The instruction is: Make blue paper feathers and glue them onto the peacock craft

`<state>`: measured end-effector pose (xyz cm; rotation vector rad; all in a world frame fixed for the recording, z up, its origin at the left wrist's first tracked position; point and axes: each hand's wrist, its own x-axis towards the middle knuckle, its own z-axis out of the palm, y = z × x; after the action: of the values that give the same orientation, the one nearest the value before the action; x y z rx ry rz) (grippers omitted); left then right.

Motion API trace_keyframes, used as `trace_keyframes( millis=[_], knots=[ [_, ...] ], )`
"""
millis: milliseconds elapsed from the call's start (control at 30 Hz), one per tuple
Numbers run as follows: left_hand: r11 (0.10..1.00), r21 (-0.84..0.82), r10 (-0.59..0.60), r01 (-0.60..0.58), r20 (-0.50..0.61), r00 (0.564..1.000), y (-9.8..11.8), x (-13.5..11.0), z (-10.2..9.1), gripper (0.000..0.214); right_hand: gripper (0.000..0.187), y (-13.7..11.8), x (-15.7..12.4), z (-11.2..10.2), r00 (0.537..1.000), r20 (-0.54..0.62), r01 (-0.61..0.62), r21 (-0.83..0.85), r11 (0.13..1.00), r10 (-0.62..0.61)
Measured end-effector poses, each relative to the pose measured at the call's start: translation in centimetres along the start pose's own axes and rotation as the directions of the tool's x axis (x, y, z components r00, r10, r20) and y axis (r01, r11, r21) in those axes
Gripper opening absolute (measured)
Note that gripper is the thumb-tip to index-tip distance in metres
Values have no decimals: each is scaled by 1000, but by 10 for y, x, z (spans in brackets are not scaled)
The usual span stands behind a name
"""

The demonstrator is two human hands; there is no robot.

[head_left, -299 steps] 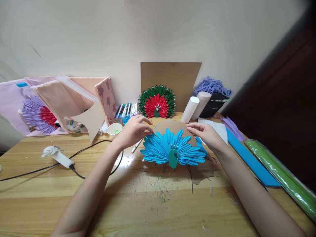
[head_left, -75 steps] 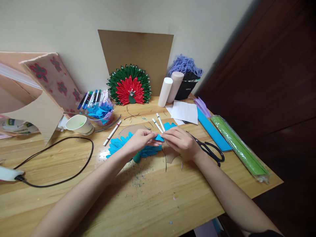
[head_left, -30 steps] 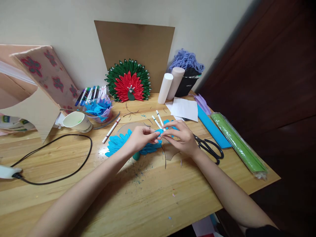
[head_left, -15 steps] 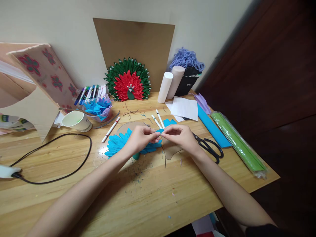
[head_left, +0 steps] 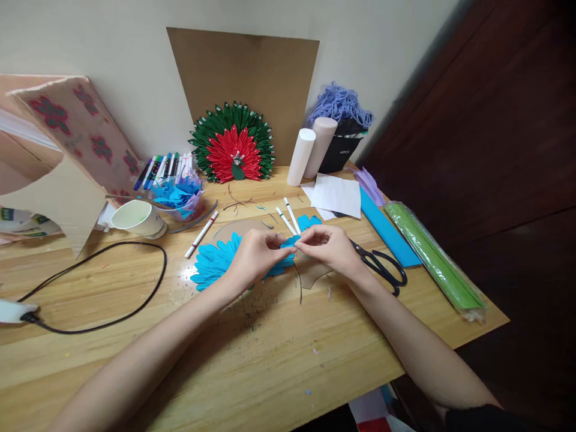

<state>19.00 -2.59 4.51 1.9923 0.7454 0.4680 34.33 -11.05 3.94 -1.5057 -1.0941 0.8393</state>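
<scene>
Both hands are meeting over the middle of the wooden table (head_left: pixel 270 360), working on one small blue paper petal (head_left: pixel 290 242). The left hand (head_left: pixel 257 255) is curling in from the left, its thumb and fingertips closed together on the near end of the petal. The right hand (head_left: pixel 330 246) is coming in from the right, its thumb and forefinger pinching the other end while the remaining fingers are folding loosely beneath. The petal is being held just above a blue paper fan (head_left: pixel 211 264), which is lying flat on a brown cardboard cutout (head_left: pixel 312 277) right under the hands. Two white markers (head_left: pixel 288 218) are lying side by side just beyond the fingertips, and a third marker (head_left: pixel 202 234) is resting further left. Black scissors (head_left: pixel 382 268) are lying just to the right of the right wrist. A paper cup (head_left: pixel 137 218) is tipping on its side near a clear bowl of blue petals (head_left: pixel 177 196). A finished red and green fan (head_left: pixel 231 144) is leaning against a cardboard sheet (head_left: pixel 243 66) at the wall. A black cord (head_left: pixel 112 288) is looping across the left of the table, well apart from the hands.
</scene>
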Motion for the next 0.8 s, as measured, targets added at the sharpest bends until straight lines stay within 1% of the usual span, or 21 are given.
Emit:
trace_keyframes(
  millis=[200, 367, 500, 633, 733, 800],
  knots=[
    [996, 55, 64, -65, 15, 998, 1, -1, 2, 28, 18, 0, -1, -1, 1000, -24, 2, -7, 1000, -2],
    [997, 41, 70, -71, 20, 997, 0, 0, 1, 23, 16, 1, -2, -2, 1000, -30, 9, -14, 1000, -9],
    [999, -3, 36, -36, 26, 999, 0, 0, 1, 21, 18, 1, -1, -2, 999, -33, -3, -19, 1000, 2],
    [998, -57, -26, 28, 38, 999, -1, 0, 0, 22, 26, 0, -1, -2, 997, -69, -38, 23, 999, 40],
    [994, -86, -67, 72, 61, 996, 1, 1, -2, 23, 30, -1, 0, -3, 994, -44, -96, 95, 991, 101],
    [992, -84, -91, 98, 88, 992, 4, 2, -4, 23, 31, -1, 0, -4, 993, -10, -116, 135, 984, 119]
  ],
)
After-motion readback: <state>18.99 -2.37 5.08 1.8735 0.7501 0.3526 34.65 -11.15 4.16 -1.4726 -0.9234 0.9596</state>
